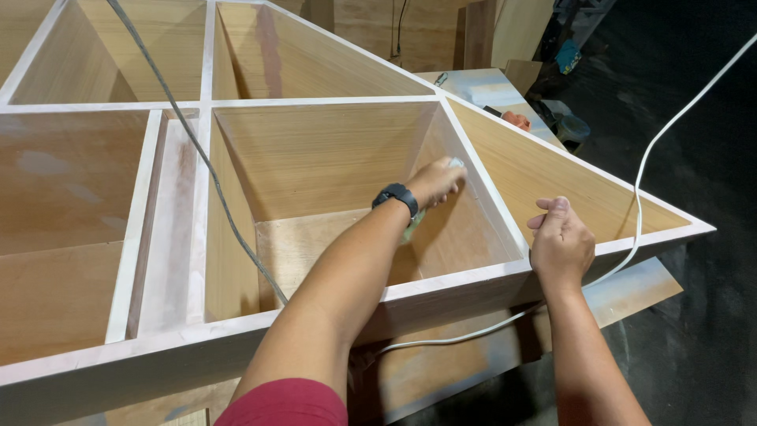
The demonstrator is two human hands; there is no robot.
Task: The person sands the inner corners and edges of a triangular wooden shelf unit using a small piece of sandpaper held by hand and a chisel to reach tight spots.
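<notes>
A large plywood cabinet frame [331, 102] with pale painted edges lies flat, divided into several open compartments. My left hand [436, 181], with a black watch on the wrist, reaches into the middle compartment and presses a small pale-green pad [455, 163] against the right inner wall, near its top edge. My right hand [561, 243] grips the cabinet's near front edge [473, 276] at the corner where the slanted divider meets it, fingers curled over the rim.
A grey cable [206, 162] runs across the cabinet from the top left into the middle compartment. A white cable [640, 197] hangs on the right and passes under the frame. Boards and small items lie at the back right, with dark floor beyond.
</notes>
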